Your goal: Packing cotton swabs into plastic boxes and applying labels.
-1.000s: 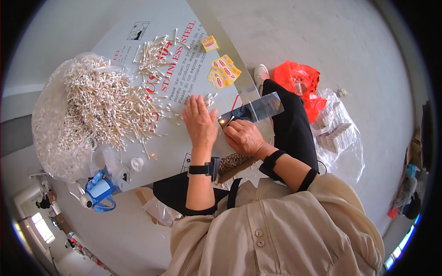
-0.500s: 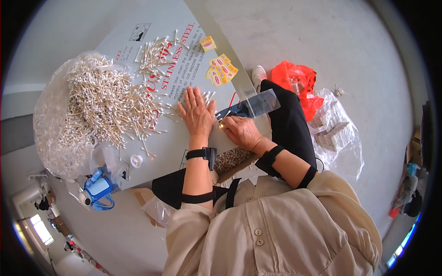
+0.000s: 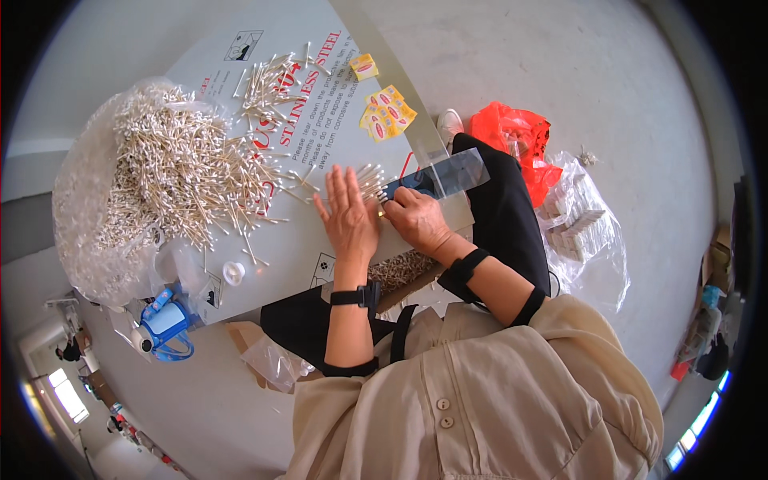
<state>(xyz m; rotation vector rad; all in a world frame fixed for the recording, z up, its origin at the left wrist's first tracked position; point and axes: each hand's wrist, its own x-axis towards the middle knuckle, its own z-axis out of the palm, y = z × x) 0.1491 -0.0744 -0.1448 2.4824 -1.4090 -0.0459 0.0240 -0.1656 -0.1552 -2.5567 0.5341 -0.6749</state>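
My left hand (image 3: 352, 220) lies flat on the table with its fingers stretched out. Beside its fingers a small row of cotton swabs (image 3: 369, 180) points toward my right hand (image 3: 418, 220). The right fingers are curled and pressed together at the ends of those swabs; what lies inside them is hidden. A clear plastic sleeve (image 3: 462, 173) stretches from beside the right knuckles past the table edge. To the left, a large heap of cotton swabs (image 3: 172, 160) spills from a clear plastic bag (image 3: 76, 240). More loose swabs (image 3: 270, 88) lie farther back.
Yellow printed packets (image 3: 387, 114) lie near the table's right edge. A blue-and-white bottle (image 3: 166, 320) stands front left, near a white cap (image 3: 234, 273). Below the front edge is a box of swabs (image 3: 404, 272). A red bag (image 3: 512, 136) and a clear bag of white packs (image 3: 578, 232) rest on the floor.
My left hand has shifted slightly right and nearer me, uncovering more of the swab row. My right hand has moved a little farther away, its fingers curled more tightly.
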